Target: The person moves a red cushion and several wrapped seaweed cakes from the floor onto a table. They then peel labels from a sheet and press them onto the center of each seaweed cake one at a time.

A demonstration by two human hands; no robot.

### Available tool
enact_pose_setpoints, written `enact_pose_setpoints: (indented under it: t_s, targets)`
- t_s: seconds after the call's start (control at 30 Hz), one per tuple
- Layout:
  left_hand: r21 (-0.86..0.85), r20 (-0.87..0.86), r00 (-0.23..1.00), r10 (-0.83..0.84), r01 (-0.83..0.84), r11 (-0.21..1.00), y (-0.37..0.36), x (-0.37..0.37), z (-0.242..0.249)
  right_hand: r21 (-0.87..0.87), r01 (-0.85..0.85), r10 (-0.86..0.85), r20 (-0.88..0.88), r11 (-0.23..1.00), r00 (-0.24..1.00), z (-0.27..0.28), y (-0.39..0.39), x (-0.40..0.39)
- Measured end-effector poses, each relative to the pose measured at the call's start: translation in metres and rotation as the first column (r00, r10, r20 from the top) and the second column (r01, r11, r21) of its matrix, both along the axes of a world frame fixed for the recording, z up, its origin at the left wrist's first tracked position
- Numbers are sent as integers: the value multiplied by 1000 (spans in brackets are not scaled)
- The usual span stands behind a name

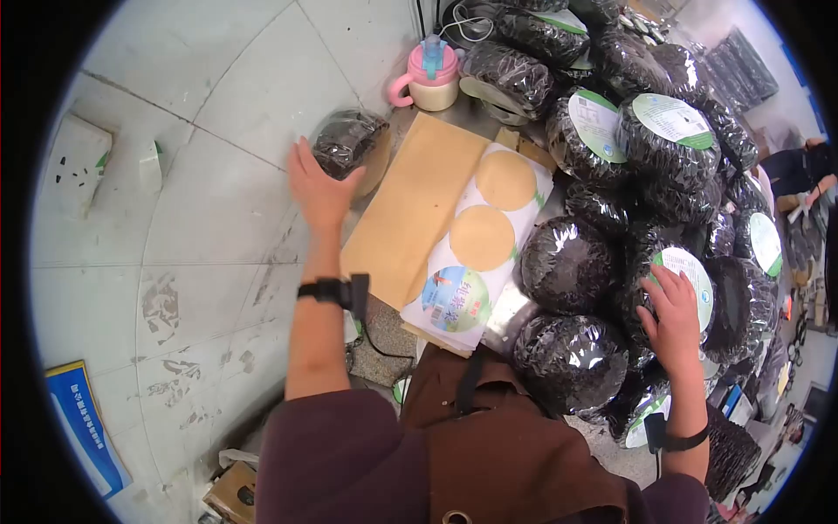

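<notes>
At the wall side of the table, my left hand [323, 183] is open, its thumb and fingers spread at the near edge of a dark round pack in clear plastic wrap [347, 142]. That pack stands tilted, with a tan disc showing along its right side. My right hand [672, 316] reaches over the heap, fingers apart, fingertips at the white and green label [686, 271] of another wrapped pack. Between my hands lies a sheet of round stickers [478, 293]; one printed sticker [456, 299] remains on it above two bare tan circles. Brown backing paper [415, 201] lies beside the sheet.
Many similar wrapped packs [567, 262] are heaped on the right, some labelled. A pink-handled cup [428, 77] stands at the back by the tiled wall [218, 183]. A cardboard box [234, 493] sits low at left. Another person [799, 170] is at far right.
</notes>
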State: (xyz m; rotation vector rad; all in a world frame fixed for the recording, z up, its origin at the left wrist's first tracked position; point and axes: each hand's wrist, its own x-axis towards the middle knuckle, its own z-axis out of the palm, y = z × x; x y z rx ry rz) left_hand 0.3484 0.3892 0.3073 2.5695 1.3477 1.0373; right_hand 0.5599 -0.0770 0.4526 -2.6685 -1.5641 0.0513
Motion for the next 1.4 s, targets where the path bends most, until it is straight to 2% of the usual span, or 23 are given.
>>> enact_pose_setpoints:
  t_s: [0.03, 0.1, 0.17, 0.27, 0.3, 0.37, 0.43, 0.5, 0.53, 0.57, 0.6, 0.63, 0.7, 0.77, 0.83, 0.9, 0.97, 1.0, 1.07, 1.1, 1.17, 1.3, 1.4]
  targets:
    - [-2, 1, 1000, -6, 6, 1000, 12, -2, -7, -2, 6, -6, 1, 1000, 1000, 2, 5, -4]
    - [-255, -43, 998, -54, 41, 966, 28, 1, -20, 14, -50, 51, -36, 999, 998, 7, 23, -11]
    - [-250, -46, 992, -119, 104, 963, 43, 3, -26, 26, -85, 85, -30, 996, 996, 13, 32, -14]
    - [-79, 149, 983, -109, 121, 989, 22, -10, -7, 152, 1, 11, -75, 988, 997, 31, 25, -19]
    - [-255, 435, 886, -160, 291, 922, 3, -13, 16, 233, 74, -45, -130, 970, 991, 37, 19, -23]
    - [-610, 767, 611, 197, 600, 518, -61, -21, 53, 392, 281, -112, -402, 876, 909, 33, 7, -35]
    - [-544, 810, 517, 276, 839, 26, -116, -36, 40, 338, 499, -82, -759, 798, 645, 19, 0, -60]
    - [-628, 693, 688, 214, 722, -289, -194, -48, 31, 258, 599, 39, -935, 758, 353, 2, -13, -86]
    - [-602, 746, 660, 86, 724, -336, -241, -30, 59, 262, 529, 38, -917, 807, 397, -5, -28, -91]
    - [-549, 634, 744, 213, 626, -554, -262, -31, 48, 260, 680, 99, -959, 685, 266, -17, -49, -99]
    - [-609, 569, 809, 148, 536, -585, -279, -19, 58, 189, 782, 97, -982, 595, 163, -8, -59, -107]
    - [-614, 567, 812, 143, 532, -583, -290, -16, 59, 107, 863, 113, -992, 494, 59, -1, -68, -117]
    - [-755, 649, 699, -301, 542, -369, -306, -9, 57, 123, 873, 85, -992, 472, 94, -16, -110, -131]
    - [-822, 474, 539, -696, 555, -129, -323, -3, 65, 114, 869, 51, -993, 481, 102, -35, -147, -144]
    - [-876, 405, 582, -705, 467, -117, -328, 0, 57, -95, 917, -66, -995, 387, -76, -55, -165, -150]
    - [-841, 434, 399, -807, 501, -204, -313, 4, 33, -225, 960, 102, -964, 168, -244, -85, -176, -159]
    - [-760, 206, 665, -718, 571, 311, -285, -6, 17, -213, 960, 177, -953, 180, -245, -94, -185, -160]
    - [-547, 108, 763, -637, 581, 603, -266, -14, -13, -136, 964, 119, -979, 227, -166, -89, -184, -161]
    - [-442, -64, 897, -438, 368, 818, -235, -36, -60, -60, 950, 46, -996, 307, -78, -80, -179, -160]
    - [-440, -71, 900, -431, 359, 823, -225, -47, -93, -64, 947, 50, -995, 315, -84, -84, -178, -158]
    - [-538, -331, 925, -187, -22, 842, -215, -69, -147, -170, 937, -4, -984, 304, -177, -88, -180, -159]
    - [-508, -322, 943, -88, -94, 856, -224, -54, -137, -98, 921, -75, -994, 378, -75, -72, -175, -156]
    - [-332, -308, 950, -51, -57, 942, -230, -46, -140, -104, 924, -243, -970, 367, -13, -66, -180, -156]
